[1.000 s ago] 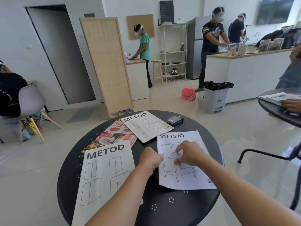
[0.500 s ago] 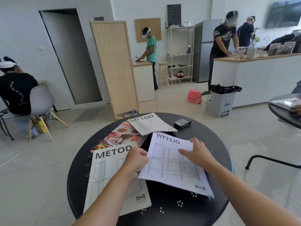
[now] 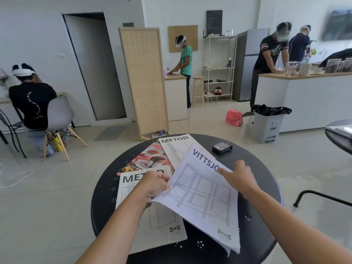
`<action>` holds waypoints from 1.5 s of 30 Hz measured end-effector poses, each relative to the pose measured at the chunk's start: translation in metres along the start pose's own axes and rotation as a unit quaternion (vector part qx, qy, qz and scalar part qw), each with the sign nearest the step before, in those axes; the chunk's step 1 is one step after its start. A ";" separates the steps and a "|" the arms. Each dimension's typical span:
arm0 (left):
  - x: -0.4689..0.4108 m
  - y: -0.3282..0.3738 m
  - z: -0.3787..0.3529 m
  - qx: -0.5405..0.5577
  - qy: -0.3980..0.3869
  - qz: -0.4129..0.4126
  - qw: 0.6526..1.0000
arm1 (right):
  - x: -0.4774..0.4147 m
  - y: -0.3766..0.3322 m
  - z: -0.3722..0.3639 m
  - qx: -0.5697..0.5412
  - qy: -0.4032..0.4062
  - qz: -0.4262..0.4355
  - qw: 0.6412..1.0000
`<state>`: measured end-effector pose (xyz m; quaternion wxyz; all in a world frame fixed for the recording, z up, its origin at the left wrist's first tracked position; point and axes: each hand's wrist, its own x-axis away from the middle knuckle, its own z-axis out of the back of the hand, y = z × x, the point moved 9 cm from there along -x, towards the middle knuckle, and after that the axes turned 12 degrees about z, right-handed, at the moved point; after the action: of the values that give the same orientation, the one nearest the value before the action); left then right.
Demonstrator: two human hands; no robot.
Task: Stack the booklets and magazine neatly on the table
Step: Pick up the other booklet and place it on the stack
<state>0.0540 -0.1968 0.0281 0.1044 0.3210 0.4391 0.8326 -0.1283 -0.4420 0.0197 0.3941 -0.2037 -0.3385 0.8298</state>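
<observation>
The white VITTSJÖ booklet (image 3: 202, 195) is lifted and tilted above the round black table (image 3: 257, 221). My left hand (image 3: 154, 185) grips its left edge and my right hand (image 3: 238, 178) holds its upper right edge. Under it on the left lies a large METOD booklet (image 3: 162, 221). A colourful food magazine (image 3: 148, 159) lies behind that, and a second, smaller METOD booklet (image 3: 177, 147) rests partly over the magazine at the table's far side.
A small black box (image 3: 222, 147) sits on the far right of the table. Another dark table (image 3: 341, 134) stands at the right edge, with a grey bin (image 3: 266, 126) beyond. Several people work at counters and a desk further back.
Both hands have raised the VITTSJÖ booklet off the table's right side and carried it leftwards, tilted, so it now overlaps the large METOD booklet and the far one.
</observation>
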 end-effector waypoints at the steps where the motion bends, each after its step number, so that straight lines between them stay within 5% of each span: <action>1: 0.000 0.001 0.004 0.014 0.009 -0.003 1.000 | -0.001 -0.003 0.003 -0.011 0.018 -0.002 1.000; 4: -0.001 0.000 0.014 0.117 0.031 -0.006 0.993 | -0.001 -0.008 0.010 -0.045 0.046 -0.017 0.998; 9: -0.006 0.000 0.021 0.246 0.076 -0.009 0.966 | -0.002 -0.028 -0.019 -0.235 -0.069 -0.032 0.969; 12: -0.007 0.007 0.021 0.254 0.101 -0.020 0.962 | -0.015 -0.042 -0.015 -0.205 -0.060 0.004 0.977; 22: -0.045 0.040 0.019 0.145 0.124 -0.029 0.981 | -0.083 -0.077 -0.010 -0.080 -0.044 0.110 0.990; 45: -0.197 0.069 0.018 -0.057 0.176 -0.023 0.983 | -0.228 -0.071 -0.113 0.155 -0.120 0.126 0.973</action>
<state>0.2246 -0.3150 0.0031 0.0625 0.1532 0.4095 0.8972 0.1145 -0.5449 0.0095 0.2701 -0.0803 -0.2219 0.9335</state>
